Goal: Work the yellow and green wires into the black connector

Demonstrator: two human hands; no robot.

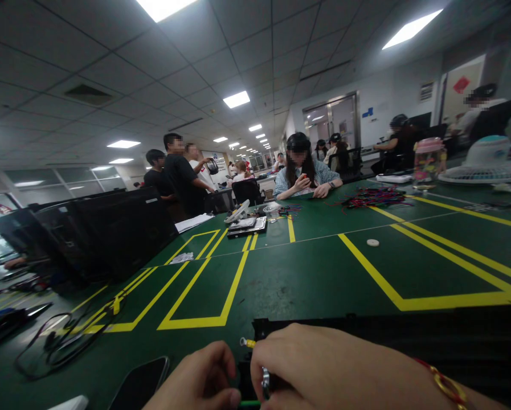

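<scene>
Fingers [221,359] curl narrow: your left hand [197,381] by the green wire [250,403], your right hand [319,370] closed on a yellow crimp terminal [247,343]; hold steady.

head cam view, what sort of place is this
Probably an electronics or wire-harness assembly workshop: a long green workbench marked with yellow lines, a heap of coloured wires, and a small yellow-insulated terminal up close.

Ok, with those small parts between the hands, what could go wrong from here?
The small yellow terminal by the right hand could slip and drop onto the green mat. The left hand also works close beside a smartphone, which it might knock.
</scene>
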